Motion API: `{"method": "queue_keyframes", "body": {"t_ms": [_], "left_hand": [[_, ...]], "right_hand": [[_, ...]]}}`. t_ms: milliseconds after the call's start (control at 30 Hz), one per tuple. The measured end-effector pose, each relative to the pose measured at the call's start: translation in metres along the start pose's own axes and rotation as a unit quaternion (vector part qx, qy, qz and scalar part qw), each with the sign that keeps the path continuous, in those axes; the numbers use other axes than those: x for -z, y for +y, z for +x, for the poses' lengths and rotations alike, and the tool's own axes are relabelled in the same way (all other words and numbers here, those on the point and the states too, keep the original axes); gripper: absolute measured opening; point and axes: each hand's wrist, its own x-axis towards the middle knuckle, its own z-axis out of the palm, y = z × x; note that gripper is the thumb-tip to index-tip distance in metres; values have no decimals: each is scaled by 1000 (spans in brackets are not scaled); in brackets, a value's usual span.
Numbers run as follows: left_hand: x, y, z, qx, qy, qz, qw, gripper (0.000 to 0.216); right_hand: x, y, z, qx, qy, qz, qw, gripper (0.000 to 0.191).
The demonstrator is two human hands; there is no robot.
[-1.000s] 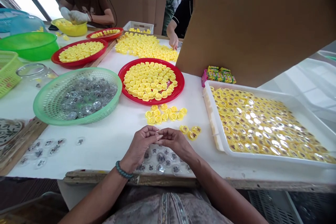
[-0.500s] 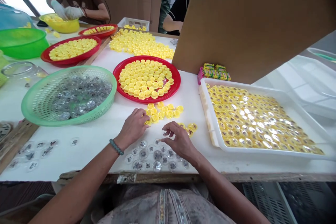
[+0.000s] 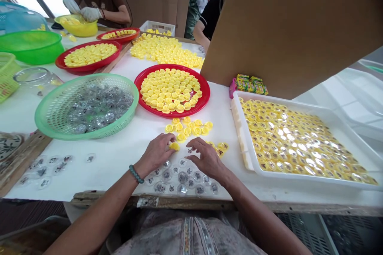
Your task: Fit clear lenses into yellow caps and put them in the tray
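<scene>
Here, the left hand (image 3: pixel 157 152) pinches a yellow cup (image 3: pixel 174 146), while the right hand (image 3: pixel 207 158) (grip unclear) surrounds a clear disc (image 3: pixel 190 151).

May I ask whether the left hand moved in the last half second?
Yes: the left hand has drawn back, away from the nearest red tray.

we see two bare forearms (image 3: pixel 98 213), with both the left hand (image 3: pixel 155 153) and the right hand (image 3: pixel 208 161) ungloved. above the left one we see a bracelet (image 3: pixel 135 174) of small, round, dark blue-green beads in one close row. our top (image 3: pixel 158 235) is greyish brown, mottled and creased, with two patterned bands (image 3: pixel 187 236) running down its front between paler edges.
</scene>
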Motion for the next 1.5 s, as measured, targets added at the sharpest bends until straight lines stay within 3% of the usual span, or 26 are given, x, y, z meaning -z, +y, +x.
{"method": "queue_keyframes", "body": {"t_ms": [233,500,700,800,900,1033,1133,1500], "left_hand": [[-18,3,-4,36,-15,-174,984,33],[-22,-4,-5,91,-53,-303,947,39],[-26,-7,-5,92,-36,-281,954,36],[-28,-8,-5,62,-28,-239,969,31],[-28,-7,-4,27,-21,-166,985,28],[-28,-3,-1,-1,-14,-110,994,30],[-29,-3,0,0,-5,-97,995,31],[-29,-7,-6,-18,15,-65,998,32]], "right_hand": [[0,-1,12,42,-32,-40,998,37],[-5,1,14,72,-61,-22,995,26],[2,-6,-6,50,-44,-32,997,38],[5,-10,-19,1,-11,-36,999,26],[5,-13,-27,-26,-22,-44,998,17],[1,-15,-29,15,-81,-63,995,29],[-2,-14,-31,39,-97,-73,992,22],[-4,-9,-38,-3,-29,-35,999,16]]}}
